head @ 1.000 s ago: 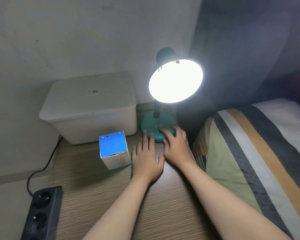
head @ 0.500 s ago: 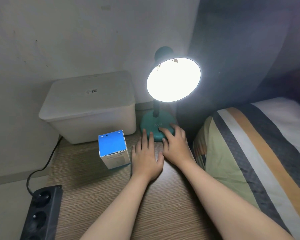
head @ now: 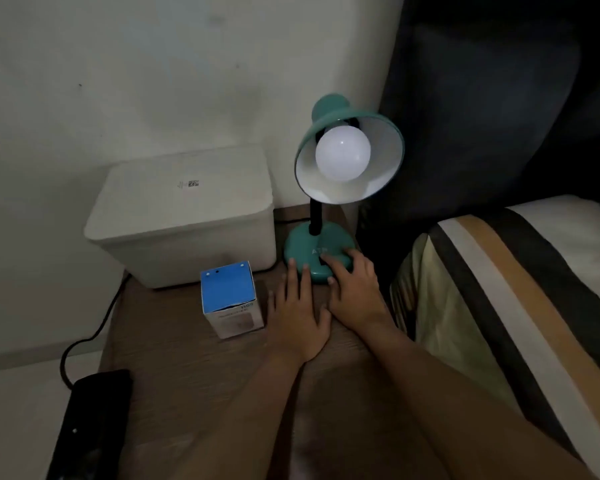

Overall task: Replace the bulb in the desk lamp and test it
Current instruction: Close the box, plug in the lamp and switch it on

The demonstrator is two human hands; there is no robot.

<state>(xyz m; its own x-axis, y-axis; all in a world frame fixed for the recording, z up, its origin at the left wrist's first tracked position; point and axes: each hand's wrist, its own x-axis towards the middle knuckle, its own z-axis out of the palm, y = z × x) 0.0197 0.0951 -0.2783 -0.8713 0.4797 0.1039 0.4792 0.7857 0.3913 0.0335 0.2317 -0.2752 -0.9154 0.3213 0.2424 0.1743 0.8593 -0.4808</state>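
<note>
The right hand (head: 355, 289) lies palm down with its grip spread apart, fingertips pressing on the front of the teal lamp base (head: 317, 249). The left hand (head: 300, 313) lies flat on the wooden worktop (head: 187, 375) just beside it at 9 o'clock, grip likewise apart and clamped on nothing, 2 fingertips touching the base edge. The desk lamp (head: 349, 150) stands at 12 o'clock from the hands, its shade tilted toward the camera, the white bulb (head: 342, 153) seated inside and unlit. A blue-topped bulb box (head: 231, 299) stands upright at 9 o'clock of the left hand. Behind it sits a white lidded bin (head: 184, 216). A black power strip (head: 90, 424) lies at 7 o'clock, a striped bed (head: 516, 289) at 3 o'clock.
</note>
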